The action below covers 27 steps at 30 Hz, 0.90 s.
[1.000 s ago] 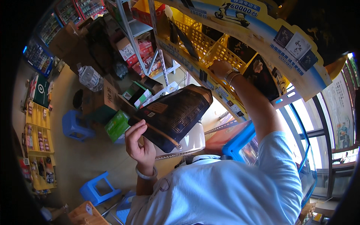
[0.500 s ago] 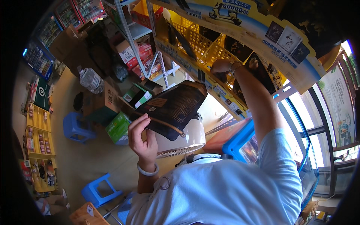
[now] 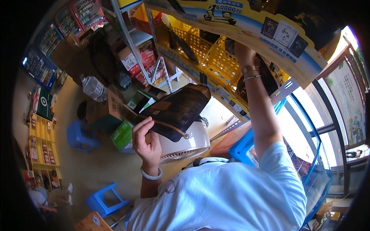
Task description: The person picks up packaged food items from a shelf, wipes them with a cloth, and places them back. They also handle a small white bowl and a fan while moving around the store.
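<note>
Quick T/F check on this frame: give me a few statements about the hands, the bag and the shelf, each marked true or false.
1. The left hand holds a dark flat bag. True.
2. The right hand rests on the white fan. False: it reaches up into the yellow baskets on the shelf.
3. A bangle sits on the left wrist. True.
4. The blue stool stands on the shelf. False: it stands on the floor, lower left.

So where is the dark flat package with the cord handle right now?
In the head view, the dark package sits centre-left, held up by the left hand above the white fan, just below the yellow basket shelf.
</note>
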Each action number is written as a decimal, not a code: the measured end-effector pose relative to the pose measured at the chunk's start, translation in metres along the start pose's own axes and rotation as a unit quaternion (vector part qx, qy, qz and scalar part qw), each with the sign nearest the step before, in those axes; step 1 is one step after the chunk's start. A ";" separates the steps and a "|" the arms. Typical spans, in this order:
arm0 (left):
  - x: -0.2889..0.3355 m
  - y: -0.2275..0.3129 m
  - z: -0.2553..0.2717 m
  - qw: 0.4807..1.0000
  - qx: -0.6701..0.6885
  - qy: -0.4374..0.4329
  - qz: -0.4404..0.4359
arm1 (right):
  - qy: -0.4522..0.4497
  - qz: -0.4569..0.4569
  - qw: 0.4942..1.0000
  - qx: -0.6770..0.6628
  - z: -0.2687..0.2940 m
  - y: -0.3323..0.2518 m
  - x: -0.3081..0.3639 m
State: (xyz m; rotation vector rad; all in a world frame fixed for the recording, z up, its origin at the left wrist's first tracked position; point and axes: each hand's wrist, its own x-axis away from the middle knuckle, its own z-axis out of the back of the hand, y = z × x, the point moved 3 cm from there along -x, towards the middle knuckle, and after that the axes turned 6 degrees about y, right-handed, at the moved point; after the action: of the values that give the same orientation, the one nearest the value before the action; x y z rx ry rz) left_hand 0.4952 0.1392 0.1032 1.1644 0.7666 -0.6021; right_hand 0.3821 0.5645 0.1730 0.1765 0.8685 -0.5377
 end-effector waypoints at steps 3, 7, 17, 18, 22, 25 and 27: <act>-0.002 0.001 -0.001 1.000 0.006 0.008 0.003 | 0.023 -0.057 0.989 -0.131 -0.011 0.018 -0.001; -0.002 0.002 -0.001 1.000 0.000 0.011 0.018 | 0.093 -0.040 0.981 -0.163 -0.015 0.025 -0.001; 0.000 0.005 0.001 1.000 0.012 0.008 0.022 | 0.001 -0.101 0.988 -0.118 -0.026 0.042 0.002; -0.001 0.006 0.002 1.000 0.010 0.007 0.022 | 0.005 -0.087 0.991 -0.098 -0.026 0.041 0.001; -0.002 0.006 -0.001 1.000 0.014 -0.002 0.016 | 0.049 -0.066 0.988 -0.128 -0.028 0.054 -0.001; -0.003 0.007 -0.002 1.000 0.019 -0.008 0.009 | 0.055 -0.054 0.990 -0.119 -0.033 0.052 -0.006; -0.001 0.006 -0.002 1.000 0.022 -0.020 0.003 | 0.066 -0.056 0.988 -0.125 -0.033 0.055 -0.002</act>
State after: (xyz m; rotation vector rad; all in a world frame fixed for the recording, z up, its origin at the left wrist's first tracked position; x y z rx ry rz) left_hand 0.4986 0.1426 0.1066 1.1915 0.7195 -0.6389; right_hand 0.3870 0.6240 0.1494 -0.0658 1.0720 -0.5212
